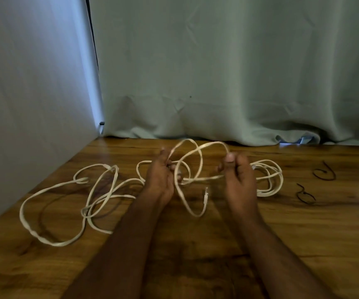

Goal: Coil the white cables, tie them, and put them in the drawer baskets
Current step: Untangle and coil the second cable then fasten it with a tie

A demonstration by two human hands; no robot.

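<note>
A long flat white cable (51, 212) sprawls in loose loops over the left of the wooden table (195, 244). Part of it is lifted between my hands. My left hand (160, 175) grips a few loops of it, fingers curled round them. My right hand (237, 175) pinches a strand between thumb and fingers, and a loop arches between the two hands. One plug end (206, 193) dangles below them. A second white cable (269, 178) lies coiled on the table just right of my right hand. No drawer baskets are in view.
Two black twist ties lie on the table at the right, one farther back (324, 172) and one nearer (305, 195). A pale green curtain (217, 83) hangs behind the table and a white panel (34, 104) stands along its left edge.
</note>
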